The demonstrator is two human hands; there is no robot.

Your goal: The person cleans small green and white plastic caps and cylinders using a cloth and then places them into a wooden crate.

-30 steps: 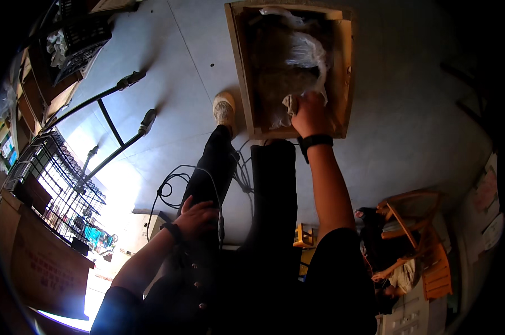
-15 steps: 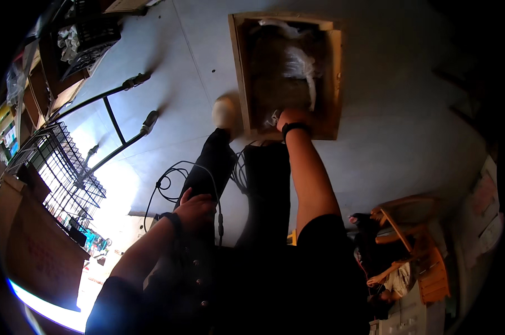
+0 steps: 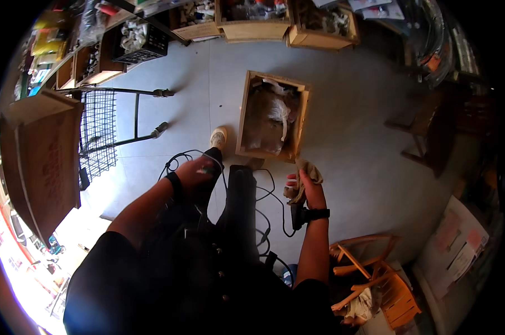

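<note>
My right hand [image 3: 314, 192] is raised at the near right of a wooden box [image 3: 243, 123] on the floor. Its fingers are closed around a crumpled tan cloth [image 3: 310, 170], which sticks out above and beside them; whether it is a rag or a glove I cannot tell. My left hand [image 3: 194, 172] hovers over my left leg, next to a loop of black cable [image 3: 225, 181]. Motion smears its fingers, and a small pale-green patch shows there. Inside the box lie a white plastic bag [image 3: 279, 110] and other clear plastic, over a brown bottom.
A wire-basket cart [image 3: 100, 125] stands left, beside a large cardboard box [image 3: 43, 159]. Wooden bins [image 3: 255, 32] and a black crate [image 3: 143, 47] line the far side. An orange wooden chair [image 3: 395, 301] with a person's arm [image 3: 344, 301] is at near right. Cables hang by my legs.
My right hand has come out of the wooden box and back toward me, now with the tan cloth. The view has shifted, showing the far bins. My left hand stays over my leg.
</note>
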